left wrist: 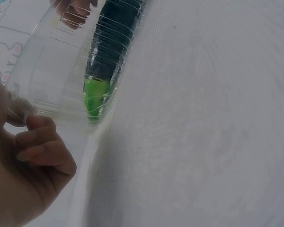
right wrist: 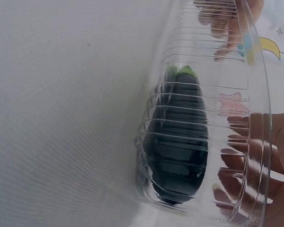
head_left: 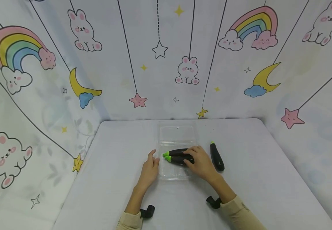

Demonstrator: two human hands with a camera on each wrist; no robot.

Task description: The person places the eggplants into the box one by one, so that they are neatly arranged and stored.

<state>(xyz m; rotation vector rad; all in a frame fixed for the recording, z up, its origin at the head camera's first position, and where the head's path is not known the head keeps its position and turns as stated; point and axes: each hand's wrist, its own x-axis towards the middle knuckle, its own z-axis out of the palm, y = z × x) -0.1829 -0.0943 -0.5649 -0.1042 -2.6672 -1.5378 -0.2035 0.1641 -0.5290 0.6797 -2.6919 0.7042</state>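
Note:
Two dark eggplants with bright green stems lie side by side in a clear plastic container point(head_left: 173, 174), the back eggplant point(head_left: 174, 152) and the front eggplant point(head_left: 176, 160). My left hand point(head_left: 149, 169) is at the container's left rim, and the left wrist view shows its thumb and finger pinching that edge. Over the right ends of the eggplants is my right hand point(head_left: 201, 163), its fingers spread. Through the ribbed wall in the right wrist view, those fingers point(right wrist: 232, 182) appear just above the eggplant point(right wrist: 180, 137), with a small gap. A third eggplant point(head_left: 217, 157) rests on the table, right of the container.
The container's hinged lid point(head_left: 177, 133) lies opened flat toward the back of the white table point(head_left: 120, 137). A patterned cloth point(head_left: 166, 80) with rainbows, rabbits and stars hangs behind and at both sides. Each wrist carries a black camera mount point(head_left: 147, 211).

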